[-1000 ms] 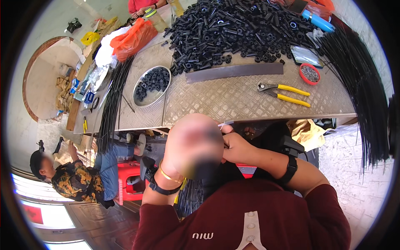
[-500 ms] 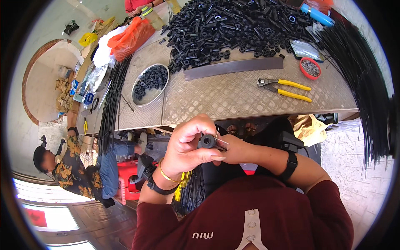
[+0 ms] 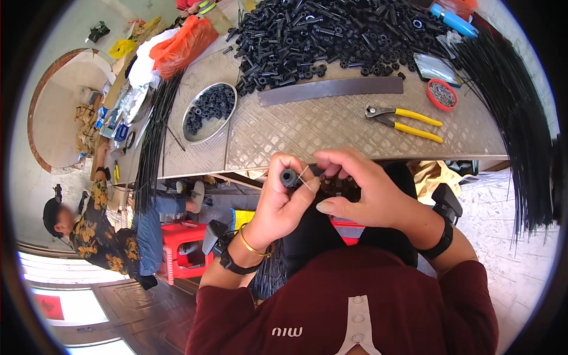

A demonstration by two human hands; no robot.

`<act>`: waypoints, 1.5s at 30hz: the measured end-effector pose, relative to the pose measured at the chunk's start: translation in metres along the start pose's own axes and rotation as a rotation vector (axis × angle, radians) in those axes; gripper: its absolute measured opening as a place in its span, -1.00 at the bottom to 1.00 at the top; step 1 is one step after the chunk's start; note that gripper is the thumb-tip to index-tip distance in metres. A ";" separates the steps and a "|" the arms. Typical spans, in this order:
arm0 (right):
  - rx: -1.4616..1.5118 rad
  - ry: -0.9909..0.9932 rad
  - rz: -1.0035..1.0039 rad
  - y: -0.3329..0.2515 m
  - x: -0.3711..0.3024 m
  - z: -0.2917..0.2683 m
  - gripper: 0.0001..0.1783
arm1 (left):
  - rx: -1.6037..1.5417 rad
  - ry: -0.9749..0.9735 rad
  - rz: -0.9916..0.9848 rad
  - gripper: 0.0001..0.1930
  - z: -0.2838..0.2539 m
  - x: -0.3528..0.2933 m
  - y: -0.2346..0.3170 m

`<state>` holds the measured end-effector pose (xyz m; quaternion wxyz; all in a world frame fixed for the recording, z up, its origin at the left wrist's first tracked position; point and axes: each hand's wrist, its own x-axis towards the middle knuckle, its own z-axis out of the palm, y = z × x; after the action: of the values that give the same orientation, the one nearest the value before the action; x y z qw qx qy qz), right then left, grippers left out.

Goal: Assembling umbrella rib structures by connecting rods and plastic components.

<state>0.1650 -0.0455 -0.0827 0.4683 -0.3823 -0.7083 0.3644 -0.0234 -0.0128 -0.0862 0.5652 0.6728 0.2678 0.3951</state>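
Note:
My left hand (image 3: pixel 277 198) is closed around a short black plastic tubular part (image 3: pixel 289 177), its round hole facing up toward me. One or two thin, light-coloured pins or wires (image 3: pixel 304 177) stick out beside the part, next to my left thumb and forefinger. Just to the right is my right hand (image 3: pixel 370 192), its thumb and fingers spread apart. It seems to hold nothing, though some of its fingertips are partly hidden. Both hands are above my lap, in front of the table's near edge.
On the table (image 3: pixel 278 139) lie yellow-handled pincers (image 3: pixel 408 122), a red bowl of small metal pieces (image 3: pixel 442 94), a flat dark strip (image 3: pixel 331 90), an oval tray (image 3: pixel 207 137) and a black parts heap (image 3: pixel 331 38). Black rods (image 3: pixel 509 118) overhang the right. Another person (image 3: pixel 106 239) sits left.
My right hand has drawn away from the black part, and its fingers have spread. My left hand keeps the part, which has shifted slightly up and left.

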 end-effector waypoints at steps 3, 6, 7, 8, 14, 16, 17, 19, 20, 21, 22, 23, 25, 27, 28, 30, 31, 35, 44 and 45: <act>-0.148 0.058 -0.152 -0.009 0.007 -0.004 -0.50 | 0.028 -0.068 0.022 -0.78 0.005 0.003 0.002; -0.229 0.095 -0.232 -0.002 0.006 -0.005 -0.66 | 0.088 -0.021 -0.075 -0.81 0.005 -0.001 0.006; -0.069 0.034 -0.038 -0.005 0.007 -0.006 -0.70 | 0.039 -0.003 -0.086 -0.82 0.009 -0.002 0.003; 0.089 -0.028 0.157 -0.012 0.009 -0.009 -0.74 | 0.068 -0.014 -0.073 -0.82 0.008 -0.003 0.003; 0.784 -0.199 0.391 0.003 0.018 -0.012 -0.84 | 0.057 -0.050 -0.065 -0.81 0.005 0.000 0.005; 0.765 -0.183 0.389 0.006 0.015 -0.007 -0.87 | 0.060 0.005 -0.050 -0.81 0.005 0.000 0.000; 0.541 -0.086 0.227 0.004 0.013 -0.003 -0.90 | 0.061 0.031 -0.043 -0.80 0.006 0.000 -0.002; 0.093 0.105 -0.089 0.002 0.008 0.006 -0.94 | -0.013 0.097 -0.096 -0.83 0.014 0.003 0.000; -0.032 0.141 -0.166 0.000 0.010 0.006 -0.93 | -0.049 0.126 -0.123 -0.84 0.017 0.005 0.001; -0.169 0.179 -0.237 -0.005 0.011 0.002 -0.90 | -0.005 0.139 -0.099 -0.83 0.020 0.006 -0.001; -0.309 0.218 -0.305 -0.008 0.011 -0.002 -0.87 | 0.038 0.150 -0.074 -0.83 0.020 0.007 -0.003; -0.349 0.168 -0.332 -0.006 0.013 -0.007 -0.79 | 0.081 0.158 -0.049 -0.82 0.019 0.007 -0.005; -0.506 0.105 -0.458 -0.013 0.020 -0.019 -0.74 | 0.059 0.124 -0.047 -0.79 0.018 0.008 -0.005; -0.658 -0.003 -0.555 -0.017 0.026 -0.030 -0.71 | -0.002 0.086 -0.049 -0.77 0.022 0.008 0.001; -0.716 -0.046 -0.585 -0.018 0.027 -0.036 -0.73 | -0.010 0.042 -0.049 -0.76 0.022 0.007 0.002; -0.817 -0.140 -0.647 -0.019 0.029 -0.044 -0.75 | -0.063 -0.011 -0.055 -0.75 0.021 0.007 -0.003; -0.789 -0.089 -0.678 -0.016 0.029 -0.043 -0.78 | -0.052 -0.023 -0.055 -0.75 0.025 0.008 0.002; -0.173 -0.032 0.130 -0.002 0.000 -0.021 -0.74 | 0.033 0.057 -0.069 -0.76 0.040 0.008 -0.014; -1.111 -0.013 0.110 0.046 -0.012 -0.121 -0.64 | -0.350 -0.023 -0.065 -0.58 0.039 0.011 -0.028; -1.200 -0.045 0.143 0.052 -0.014 -0.130 -0.62 | -0.256 0.012 -0.031 -0.42 0.037 0.012 -0.028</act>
<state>0.3021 -0.0138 -0.0953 0.1302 -0.6186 -0.7725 -0.0603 0.0169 -0.0174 -0.1123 0.6507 0.5887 0.2290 0.4215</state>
